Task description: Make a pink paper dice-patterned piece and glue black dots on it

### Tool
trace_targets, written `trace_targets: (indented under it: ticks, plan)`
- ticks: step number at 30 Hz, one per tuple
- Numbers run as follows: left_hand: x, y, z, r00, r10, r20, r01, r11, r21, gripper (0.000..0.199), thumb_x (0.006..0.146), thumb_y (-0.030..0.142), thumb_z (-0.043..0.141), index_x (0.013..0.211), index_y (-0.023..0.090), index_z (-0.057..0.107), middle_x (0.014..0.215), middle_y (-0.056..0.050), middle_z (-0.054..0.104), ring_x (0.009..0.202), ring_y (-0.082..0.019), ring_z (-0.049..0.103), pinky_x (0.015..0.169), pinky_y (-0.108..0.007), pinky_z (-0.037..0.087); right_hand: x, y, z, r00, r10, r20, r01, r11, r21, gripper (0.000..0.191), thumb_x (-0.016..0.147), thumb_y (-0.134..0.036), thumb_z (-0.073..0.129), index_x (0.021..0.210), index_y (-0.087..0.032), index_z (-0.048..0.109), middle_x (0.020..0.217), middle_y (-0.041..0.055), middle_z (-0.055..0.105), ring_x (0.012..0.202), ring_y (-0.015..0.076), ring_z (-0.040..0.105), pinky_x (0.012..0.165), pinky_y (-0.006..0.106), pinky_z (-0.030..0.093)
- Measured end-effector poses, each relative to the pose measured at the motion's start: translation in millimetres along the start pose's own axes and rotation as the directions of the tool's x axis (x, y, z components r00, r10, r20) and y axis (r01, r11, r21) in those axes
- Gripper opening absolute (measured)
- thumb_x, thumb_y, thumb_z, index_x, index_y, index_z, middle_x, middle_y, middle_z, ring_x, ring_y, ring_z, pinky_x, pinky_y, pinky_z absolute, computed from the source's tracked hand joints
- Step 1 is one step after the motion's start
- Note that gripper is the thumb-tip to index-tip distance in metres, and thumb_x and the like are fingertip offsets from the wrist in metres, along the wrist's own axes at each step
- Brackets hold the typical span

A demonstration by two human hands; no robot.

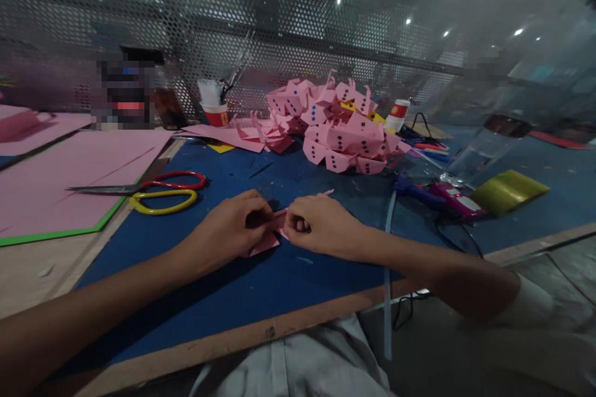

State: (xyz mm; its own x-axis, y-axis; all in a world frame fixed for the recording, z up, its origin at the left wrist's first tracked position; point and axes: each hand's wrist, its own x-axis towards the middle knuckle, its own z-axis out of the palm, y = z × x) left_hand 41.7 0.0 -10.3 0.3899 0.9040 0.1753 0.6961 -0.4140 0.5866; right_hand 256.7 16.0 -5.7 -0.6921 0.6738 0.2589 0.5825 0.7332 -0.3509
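Note:
Both my hands meet over the blue table top (186, 285), pinching one small piece of pink paper (264, 244). My left hand (235, 223) grips its left part with thumb and forefinger, and my right hand (326, 223) holds the right end with curled fingers. Much of the paper is hidden under my hands; a thin strip sticks out behind the right one. Left of my hands lie scissors (167, 192) with one red and one yellow handle. Behind them rises a heap of folded pink paper pieces (354, 136) with dark square marks.
Pink sheets (60, 180) over a green one lie at left. Paper cups (214, 113) stand near the perforated metal screen (279, 25). On the right are a glue gun (447, 198) with a glue stick over the table edge, a yellow roll (512, 192) and a clear jar (487, 149).

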Motion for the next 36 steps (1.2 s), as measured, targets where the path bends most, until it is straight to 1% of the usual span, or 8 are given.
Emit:
trace_targets:
  ticks: [6,10,16,26,28,32,36]
  plan:
    - [-0.4,0.5,-0.2,1.000,-0.001,0.000,0.001,1.000,0.000,0.011,0.079,0.017,0.055,0.081,0.020,0.065,0.083,0.000,0.061,0.070,-0.015,0.058,0.061,-0.026,0.041,0.7,-0.1,0.7,1.000,0.005,0.005,-0.005,1.000,0.008,0.008,0.084,-0.023,0.062,0.078,-0.018,0.065,0.076,-0.0013,0.065,0.071,0.0118,0.055,0.070,0.027,0.031]
    - [0.2,0.1,-0.1,1.000,-0.022,0.006,0.022,1.000,-0.006,0.010,0.080,0.019,0.055,0.081,0.020,0.065,0.083,0.000,0.061,0.069,-0.015,0.058,0.059,-0.026,0.040,0.6,0.7,0.9,1.000,-0.005,-0.002,0.005,1.000,0.013,0.009,0.084,-0.023,0.062,0.078,-0.017,0.064,0.076,-0.0012,0.064,0.071,0.0118,0.054,0.070,0.026,0.031]
    - [1.6,-2.4,0.4,1.000,0.013,0.000,-0.013,0.999,0.030,0.008,0.079,0.021,0.057,0.081,0.020,0.065,0.083,-0.001,0.062,0.071,-0.016,0.058,0.062,-0.027,0.040,0.8,1.9,2.3,1.000,-0.003,-0.015,0.003,1.000,0.004,0.007,0.083,-0.022,0.062,0.077,-0.018,0.065,0.075,-0.0024,0.064,0.069,0.0111,0.054,0.068,0.026,0.030]
    - [0.8,2.6,-0.7,0.999,-0.034,-0.012,0.034,0.999,0.009,0.006,0.078,0.021,0.056,0.081,0.021,0.062,0.079,0.000,0.063,0.068,-0.016,0.058,0.058,-0.026,0.040,1.5,-1.3,0.3,1.000,0.013,0.005,-0.013,1.000,0.004,0.007,0.082,-0.022,0.063,0.076,-0.018,0.064,0.074,-0.0022,0.065,0.068,0.0113,0.054,0.068,0.026,0.030]
    - [1.0,2.8,-0.9,0.999,-0.037,-0.014,0.037,0.999,0.006,0.009,0.076,0.018,0.055,0.081,0.021,0.062,0.079,0.000,0.063,0.068,-0.016,0.058,0.058,-0.026,0.040,1.4,-1.6,-0.2,1.000,0.015,0.007,-0.015,1.000,-0.001,0.007,0.083,-0.022,0.063,0.077,-0.018,0.064,0.075,-0.0021,0.065,0.068,0.0113,0.054,0.068,0.026,0.030]
    - [1.1,1.5,-1.4,1.000,-0.028,-0.010,0.028,1.000,-0.004,0.022,0.071,0.010,0.049,0.083,0.020,0.065,0.081,-0.001,0.064,0.071,-0.016,0.059,0.062,-0.026,0.042,1.0,-2.0,-0.5,1.000,0.015,0.002,-0.015,1.000,-0.024,0.008,0.084,-0.022,0.062,0.078,-0.018,0.065,0.075,-0.0016,0.065,0.069,0.0117,0.054,0.069,0.027,0.030]
    - [0.7,0.5,-1.6,1.000,-0.025,-0.012,0.025,1.000,-0.002,0.025,0.071,0.010,0.048,0.085,0.020,0.066,0.083,-0.001,0.066,0.074,-0.017,0.060,0.063,-0.027,0.043,1.2,-1.9,-0.4,1.000,0.012,0.005,-0.012,1.000,-0.021,0.008,0.084,-0.022,0.061,0.078,-0.018,0.064,0.075,-0.0014,0.065,0.069,0.0120,0.055,0.069,0.027,0.030]
